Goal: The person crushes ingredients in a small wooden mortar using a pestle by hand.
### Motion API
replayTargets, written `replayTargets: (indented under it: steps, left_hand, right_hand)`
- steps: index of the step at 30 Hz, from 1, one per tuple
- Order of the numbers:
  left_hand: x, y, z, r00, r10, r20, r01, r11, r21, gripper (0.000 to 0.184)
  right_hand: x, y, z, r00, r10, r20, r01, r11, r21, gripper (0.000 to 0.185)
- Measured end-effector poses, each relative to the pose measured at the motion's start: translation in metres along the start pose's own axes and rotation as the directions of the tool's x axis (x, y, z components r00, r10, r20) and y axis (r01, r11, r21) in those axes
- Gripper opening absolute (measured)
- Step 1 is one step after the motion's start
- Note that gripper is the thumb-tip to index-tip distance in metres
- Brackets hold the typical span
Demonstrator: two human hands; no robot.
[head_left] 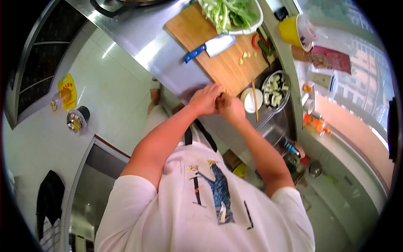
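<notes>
1. Hands come first: left hand [205, 101] and right hand [232, 110] meet ahead of the torso, fingers bent in and pinched on one small thing.
2. Piece [218, 100]: dark, between the two sets of fingertips, so I count neither hand nearer. Fingers cover most of it; I can't tell its long axis.
3. Bowl [247, 100]: just right of the right hand, a chopstick [255, 98] across it pointing away from the body.
4. Board [189, 31]: on the tabletop [157, 46], its near edge by the fingers; contact I can't judge.
5. Cloves [241, 61]: on the board, ahead and slightly right.
6. Knife [220, 45]: a little farther, lying crosswise, blue handle leftward, nearer the left hand.
</notes>
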State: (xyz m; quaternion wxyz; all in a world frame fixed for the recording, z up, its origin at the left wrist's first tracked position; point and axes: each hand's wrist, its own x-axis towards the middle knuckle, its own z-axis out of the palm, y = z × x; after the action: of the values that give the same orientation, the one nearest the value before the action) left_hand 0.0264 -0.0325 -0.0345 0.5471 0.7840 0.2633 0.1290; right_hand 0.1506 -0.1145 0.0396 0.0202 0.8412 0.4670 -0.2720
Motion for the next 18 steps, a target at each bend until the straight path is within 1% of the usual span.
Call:
replayTargets:
  steps: [1, 2, 4, 5, 6, 7, 8, 10, 11, 12, 14, 15, 17, 18]
  left_hand:
    - [0.007, -0.001, -0.007, 0.998, -0.039, 0.046, 0.039, 0.999, 0.010, 0.080]
    - [0.002, 0.005, -0.005, 0.989, -0.080, 0.125, 0.080, 0.997, 0.004, 0.082]
    - [0.004, 0.008, -0.010, 0.988, -0.064, 0.139, 0.065, 0.998, 0.001, 0.080]
    - [0.003, 0.008, -0.012, 0.983, -0.067, 0.170, 0.069, 0.998, -0.003, 0.079]
    - [-0.001, 0.006, -0.009, 0.982, -0.078, 0.170, 0.080, 0.997, -0.007, 0.079]
    - [-0.001, 0.003, -0.005, 0.995, -0.038, 0.097, 0.036, 0.999, 0.025, 0.080]
    - [-0.004, 0.001, -0.001, 0.999, 0.004, 0.033, -0.006, 0.998, 0.058, 0.081]
    - [-0.009, -0.002, 0.008, 0.999, -0.006, 0.049, 0.004, 0.999, 0.047, 0.083]
    - [-0.003, -0.006, 0.008, 0.999, -0.004, 0.041, 0.002, 0.999, 0.048, 0.085]
    - [-0.001, -0.005, 0.005, 0.999, 0.001, 0.037, -0.003, 0.999, 0.053, 0.085]
    - [0.000, 0.000, 0.002, 0.994, -0.063, 0.094, 0.062, 0.998, 0.009, 0.087]
    - [0.007, -0.002, -0.004, 0.995, -0.061, 0.079, 0.060, 0.998, 0.019, 0.087]
    - [-0.002, 0.000, 0.000, 0.997, -0.024, 0.069, 0.022, 0.999, 0.035, 0.087]
    - [-0.005, 0.000, 0.002, 0.997, -0.029, 0.076, 0.027, 0.999, 0.029, 0.087]
  right_hand:
    - [-0.001, 0.000, -0.001, 0.999, 0.017, 0.032, -0.016, 1.000, -0.020, 0.018]
    - [-0.014, 0.003, -0.002, 0.999, 0.035, 0.030, -0.035, 0.999, -0.020, 0.018]
    - [-0.007, 0.003, -0.014, 0.996, 0.035, 0.081, -0.035, 0.999, 0.007, 0.018]
    - [-0.006, 0.005, -0.021, 0.996, 0.025, 0.081, -0.026, 1.000, 0.004, 0.018]
    - [-0.011, -0.003, -0.037, 0.991, 0.094, 0.097, -0.103, 0.990, 0.094, 0.019]
    - [-0.011, -0.008, -0.045, 0.980, 0.160, 0.115, -0.179, 0.967, 0.182, 0.020]
    - [-0.009, -0.008, -0.034, 0.979, 0.162, 0.126, -0.183, 0.966, 0.182, 0.020]
    - [-0.002, -0.006, -0.005, 0.988, 0.143, 0.056, -0.147, 0.987, 0.063, 0.021]
    - [-0.002, -0.001, -0.001, 0.994, 0.102, 0.028, -0.103, 0.992, 0.067, 0.021]
    - [-0.005, 0.001, -0.002, 0.995, 0.098, 0.020, -0.099, 0.993, 0.068, 0.021]
    - [-0.015, 0.012, -0.008, 1.000, 0.004, 0.028, -0.007, 0.996, 0.088, 0.020]
    - [-0.010, 0.010, -0.019, 1.000, -0.011, 0.019, 0.009, 0.996, 0.089, 0.020]
    - [-0.025, -0.007, -0.050, 0.996, 0.048, 0.076, -0.054, 0.995, 0.081, 0.017]
    - [-0.024, -0.016, -0.064, 0.993, 0.038, 0.113, -0.039, 0.999, 0.005, 0.016]
